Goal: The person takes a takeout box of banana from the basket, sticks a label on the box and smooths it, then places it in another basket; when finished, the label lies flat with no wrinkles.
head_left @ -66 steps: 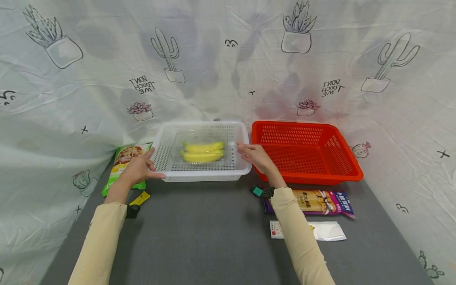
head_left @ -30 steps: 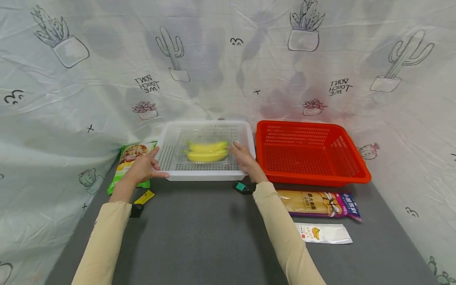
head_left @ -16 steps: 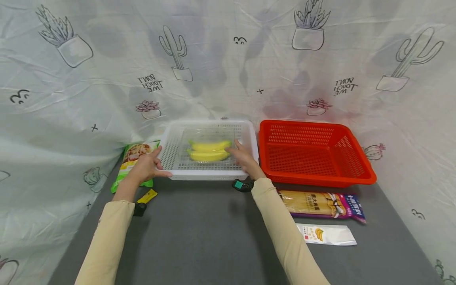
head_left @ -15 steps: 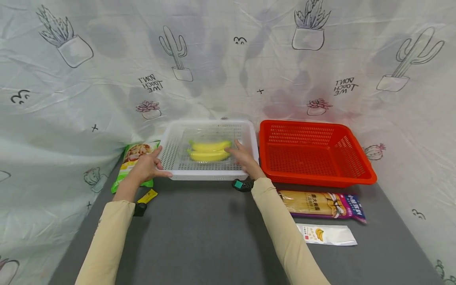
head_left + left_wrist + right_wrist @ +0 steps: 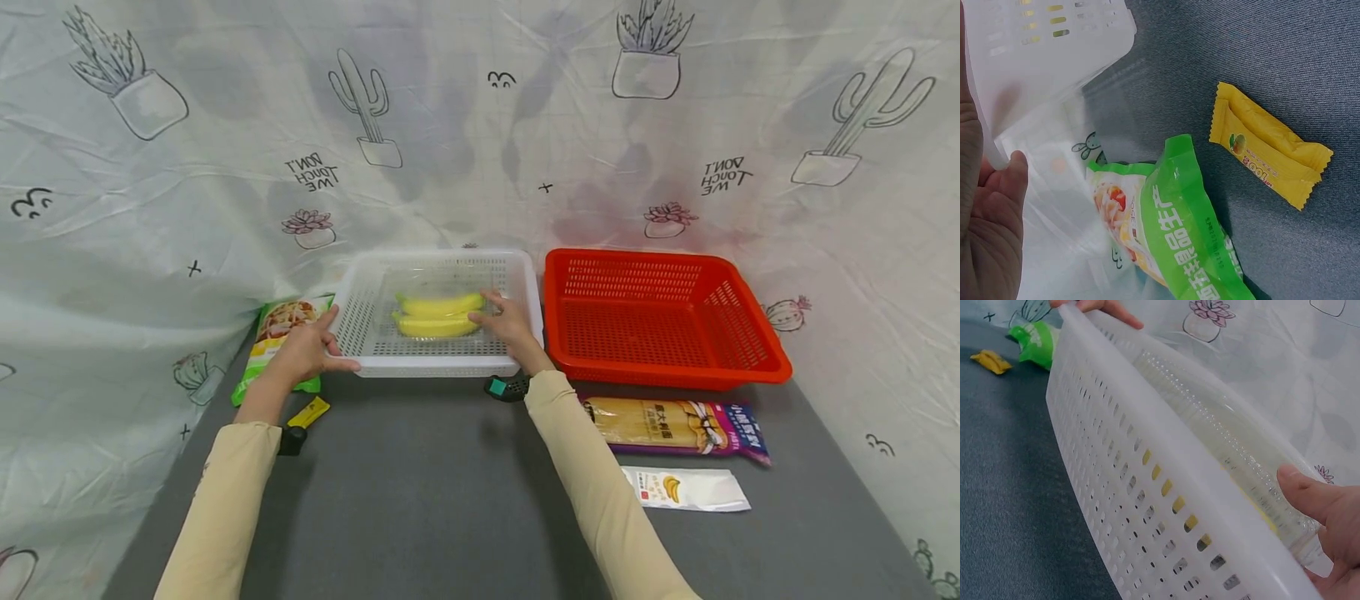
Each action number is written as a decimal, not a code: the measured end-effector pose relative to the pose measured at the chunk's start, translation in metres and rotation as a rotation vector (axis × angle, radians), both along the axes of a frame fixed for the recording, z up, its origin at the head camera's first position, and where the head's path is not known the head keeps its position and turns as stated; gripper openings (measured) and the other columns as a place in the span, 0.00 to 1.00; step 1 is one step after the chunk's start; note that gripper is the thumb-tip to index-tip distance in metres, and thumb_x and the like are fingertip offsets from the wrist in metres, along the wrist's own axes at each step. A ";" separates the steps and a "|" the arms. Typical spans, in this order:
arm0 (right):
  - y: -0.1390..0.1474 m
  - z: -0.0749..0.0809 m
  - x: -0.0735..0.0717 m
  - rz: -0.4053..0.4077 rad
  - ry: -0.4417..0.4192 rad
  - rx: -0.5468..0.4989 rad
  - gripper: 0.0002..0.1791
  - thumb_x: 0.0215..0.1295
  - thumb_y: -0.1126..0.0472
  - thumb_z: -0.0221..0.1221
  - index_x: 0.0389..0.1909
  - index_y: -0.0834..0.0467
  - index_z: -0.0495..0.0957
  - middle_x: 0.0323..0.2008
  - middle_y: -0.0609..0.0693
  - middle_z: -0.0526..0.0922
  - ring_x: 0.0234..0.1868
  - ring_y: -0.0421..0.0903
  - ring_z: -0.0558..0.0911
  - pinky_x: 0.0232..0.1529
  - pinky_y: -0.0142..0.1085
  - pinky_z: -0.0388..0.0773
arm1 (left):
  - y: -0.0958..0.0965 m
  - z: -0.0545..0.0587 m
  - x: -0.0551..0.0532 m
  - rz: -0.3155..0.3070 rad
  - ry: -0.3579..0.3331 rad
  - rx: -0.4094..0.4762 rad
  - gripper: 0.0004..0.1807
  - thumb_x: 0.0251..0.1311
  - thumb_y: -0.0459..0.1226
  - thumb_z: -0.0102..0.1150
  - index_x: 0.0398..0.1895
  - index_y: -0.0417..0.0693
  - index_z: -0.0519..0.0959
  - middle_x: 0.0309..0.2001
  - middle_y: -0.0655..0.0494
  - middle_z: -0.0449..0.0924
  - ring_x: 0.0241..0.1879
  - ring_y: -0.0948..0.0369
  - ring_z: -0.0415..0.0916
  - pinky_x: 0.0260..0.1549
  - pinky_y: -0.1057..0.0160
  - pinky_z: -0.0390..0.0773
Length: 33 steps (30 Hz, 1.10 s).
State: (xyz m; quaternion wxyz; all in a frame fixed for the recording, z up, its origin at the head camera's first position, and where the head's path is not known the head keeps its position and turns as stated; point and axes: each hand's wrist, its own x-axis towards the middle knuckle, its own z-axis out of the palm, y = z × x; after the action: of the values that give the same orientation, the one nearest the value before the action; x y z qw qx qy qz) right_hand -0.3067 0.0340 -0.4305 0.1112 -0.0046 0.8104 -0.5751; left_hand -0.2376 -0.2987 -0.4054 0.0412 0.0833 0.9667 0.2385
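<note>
Two yellow bananas [image 5: 437, 325] lie in a clear plastic box [image 5: 390, 287] inside the white slotted basket [image 5: 427, 367]. At the basket's front left corner, my left hand [image 5: 303, 350] holds the rim, thumb along the front and fingers at the left side. In the left wrist view, the left hand [image 5: 988, 219] has a fingertip outside the rim. My right hand [image 5: 513, 325] reaches over the basket's right end and pinches the box's right end. The right wrist view shows the right hand's thumb [image 5: 1304, 484] on the box's edge; some of its fingers are hidden.
Right of the white basket stands a red basket [image 5: 667, 375]. In front of it lie a pasta bag [image 5: 652, 423] and a white packet with a banana picture [image 5: 690, 489]. A green food bag [image 5: 262, 342] and a small yellow wrapper [image 5: 309, 412] lie at the left.
My right hand has moved left from near the white basket's right rim to the clear box's right end. My left hand stays on the basket. The head view has shifted a little.
</note>
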 end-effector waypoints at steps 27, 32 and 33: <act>0.002 0.004 0.005 0.043 0.087 0.028 0.30 0.43 0.64 0.76 0.51 0.53 0.80 0.73 0.50 0.58 0.72 0.48 0.56 0.70 0.47 0.50 | 0.000 -0.001 -0.001 0.016 -0.022 0.011 0.38 0.39 0.58 0.73 0.42 0.33 0.79 0.74 0.40 0.47 0.42 0.48 0.66 0.35 0.57 0.68; 0.001 0.005 0.004 0.028 0.088 0.051 0.27 0.41 0.65 0.77 0.47 0.55 0.81 0.72 0.51 0.58 0.73 0.47 0.54 0.71 0.45 0.48 | -0.001 -0.002 0.000 0.016 -0.027 0.017 0.25 0.40 0.56 0.73 0.20 0.42 0.81 0.75 0.42 0.45 0.53 0.44 0.62 0.41 0.55 0.69; 0.001 0.005 0.004 0.025 0.086 0.059 0.27 0.40 0.65 0.77 0.46 0.55 0.81 0.72 0.51 0.58 0.73 0.47 0.54 0.71 0.45 0.48 | -0.001 -0.002 0.000 0.015 -0.028 0.020 0.25 0.40 0.56 0.73 0.19 0.43 0.81 0.75 0.42 0.45 0.53 0.44 0.61 0.41 0.55 0.70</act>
State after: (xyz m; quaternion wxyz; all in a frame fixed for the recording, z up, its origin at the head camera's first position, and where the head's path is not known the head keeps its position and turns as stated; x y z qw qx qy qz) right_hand -0.3025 0.0349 -0.4260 0.0834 -0.0363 0.8309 -0.5490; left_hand -0.2377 -0.2994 -0.4070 0.0520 0.0729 0.9642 0.2494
